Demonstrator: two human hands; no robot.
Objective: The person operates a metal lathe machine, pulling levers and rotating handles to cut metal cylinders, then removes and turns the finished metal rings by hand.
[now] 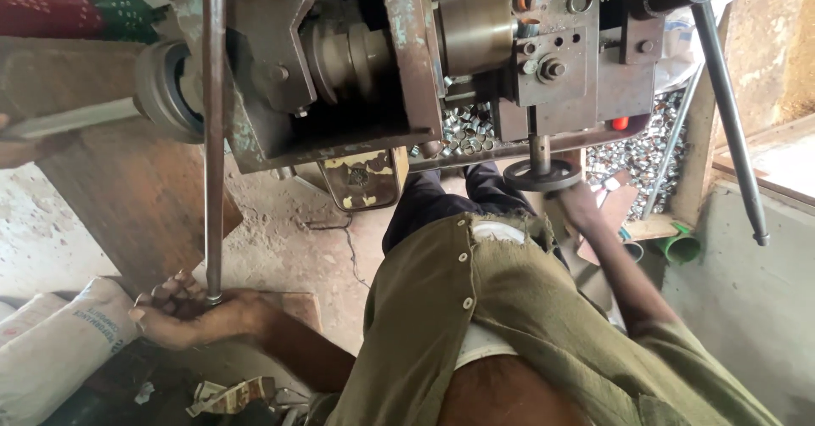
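Observation:
A rusty metal lathe-like machine point(407, 61) fills the top of the view. A long steel rod point(212, 137) runs down from it at the left. My left hand point(182, 311) cups the rod's lower end, fingers curled around it. My right hand point(581, 204) reaches up on the right and grips the rim of a small dark handwheel point(543, 176) on a short shaft under the machine; its fingers are partly hidden behind the wheel. My olive shirt point(509, 324) and dark trousers show between the two arms.
Heaps of small shiny metal rings point(645, 159) lie under and behind the machine. A long grey lever point(730, 120) slants down at the right. A white sack point(51, 345) lies at the lower left, a wooden board point(127, 197) above it, a green plastic piece point(683, 246) at the right.

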